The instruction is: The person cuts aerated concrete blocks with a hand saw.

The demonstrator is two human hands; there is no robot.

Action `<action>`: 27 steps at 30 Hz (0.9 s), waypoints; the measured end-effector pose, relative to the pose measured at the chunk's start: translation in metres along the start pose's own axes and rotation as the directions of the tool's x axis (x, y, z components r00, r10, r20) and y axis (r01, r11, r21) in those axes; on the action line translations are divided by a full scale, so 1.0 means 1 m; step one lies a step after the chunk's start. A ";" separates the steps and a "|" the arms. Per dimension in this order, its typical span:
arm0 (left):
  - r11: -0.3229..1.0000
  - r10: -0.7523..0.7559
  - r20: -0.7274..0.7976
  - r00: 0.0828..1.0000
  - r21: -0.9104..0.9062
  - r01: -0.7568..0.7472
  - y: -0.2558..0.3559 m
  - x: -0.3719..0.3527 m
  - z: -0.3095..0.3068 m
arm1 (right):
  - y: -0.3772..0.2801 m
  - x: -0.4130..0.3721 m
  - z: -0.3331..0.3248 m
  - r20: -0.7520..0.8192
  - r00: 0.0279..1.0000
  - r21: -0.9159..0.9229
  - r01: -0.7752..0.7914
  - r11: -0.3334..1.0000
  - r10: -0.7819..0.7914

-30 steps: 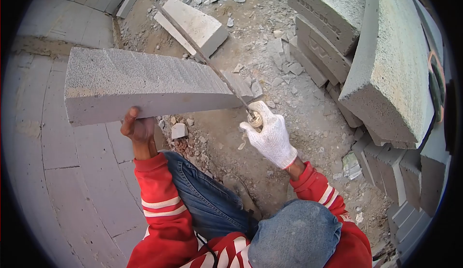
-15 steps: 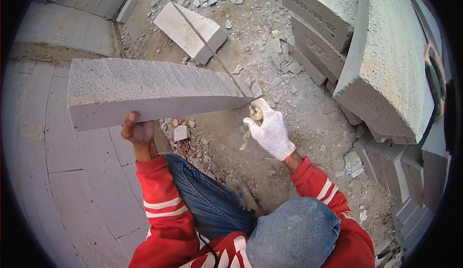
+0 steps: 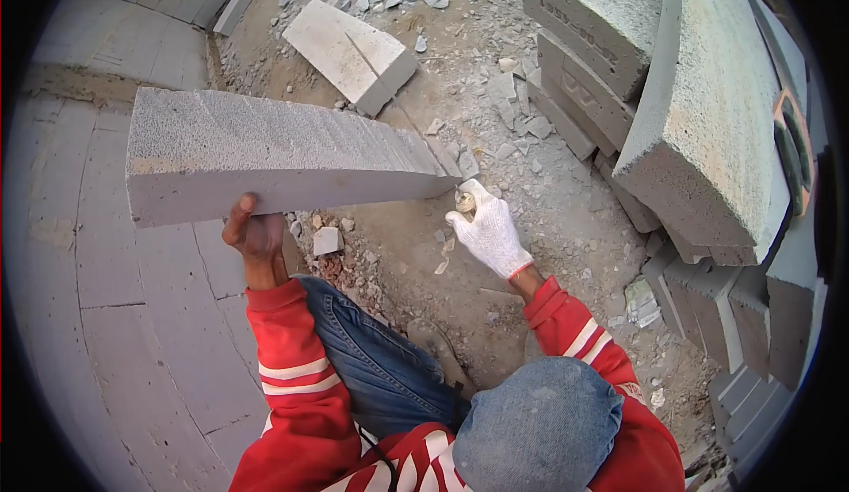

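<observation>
A long grey block (image 3: 274, 151) lies across the left and middle of the view, its narrower end towards the right. My bare left hand (image 3: 256, 231) grips its lower edge from below, thumb against the side face. My right hand (image 3: 482, 226), in a white glove, is closed round the wrapped handle (image 3: 464, 202) of a long thin blade (image 3: 371, 67). The blade runs up and left from the glove, past the block's narrow end, over a pale block (image 3: 349, 54) on the ground. Part of the blade is blurred.
Large grey blocks (image 3: 699, 111) are stacked at the right, with a black-handled tool (image 3: 796, 151) on them. Stone chips and a small block piece (image 3: 327, 241) lie on the dirt. A wall of grey blocks (image 3: 115, 271) stands at the left.
The blade and my right hand have shifted slightly, and the blade looks fainter. The left end of the long block appears a little higher, with my left hand still on it.
</observation>
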State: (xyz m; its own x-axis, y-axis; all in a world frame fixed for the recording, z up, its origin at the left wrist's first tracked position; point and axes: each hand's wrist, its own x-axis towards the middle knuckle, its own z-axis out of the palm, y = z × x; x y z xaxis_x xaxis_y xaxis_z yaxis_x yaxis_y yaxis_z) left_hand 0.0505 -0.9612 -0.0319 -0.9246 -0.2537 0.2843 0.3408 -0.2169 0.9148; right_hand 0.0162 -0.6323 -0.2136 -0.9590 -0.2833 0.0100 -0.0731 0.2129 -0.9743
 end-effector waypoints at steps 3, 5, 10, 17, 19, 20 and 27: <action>0.998 0.047 -0.004 0.999 0.028 -0.047 -0.003 0.002 0.007 | 0.044 0.013 0.003 0.069 0.995 -0.203 -0.055 0.978 0.071; 0.999 0.033 0.024 0.999 0.015 -0.033 -0.003 0.000 0.002 | 0.028 0.016 -0.008 0.060 0.996 -0.209 -0.058 0.976 0.072; 0.998 -0.024 0.022 0.999 0.056 0.023 0.003 0.000 0.014 | -0.037 0.000 -0.027 -0.077 0.992 -0.033 0.100 0.994 -0.103; 0.998 0.029 -0.004 1.000 0.051 -0.028 -0.005 0.005 0.012 | 0.033 0.002 0.005 0.087 0.985 -0.185 -0.131 0.974 0.149; 0.999 0.031 -0.011 0.999 0.039 -0.031 -0.003 -0.001 0.005 | 0.017 0.000 0.000 -0.002 0.995 -0.161 -0.095 0.982 0.096; 0.999 0.023 0.001 1.000 0.031 -0.023 -0.004 0.002 0.007 | 0.004 0.002 -0.006 -0.001 0.996 -0.161 -0.091 0.983 0.092; 0.998 -0.004 0.067 0.998 -0.059 0.008 -0.007 0.002 -0.003 | 0.020 -0.007 0.005 -0.082 0.997 -0.067 0.003 0.998 -0.009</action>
State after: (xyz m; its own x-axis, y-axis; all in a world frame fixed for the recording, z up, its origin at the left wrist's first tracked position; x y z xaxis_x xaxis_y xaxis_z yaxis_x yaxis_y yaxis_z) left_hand 0.0468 -0.9626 -0.0389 -0.9354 -0.1886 0.2992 0.3427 -0.2738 0.8986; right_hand 0.0228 -0.6307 -0.2341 -0.9776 -0.2072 0.0370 -0.0944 0.2742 -0.9570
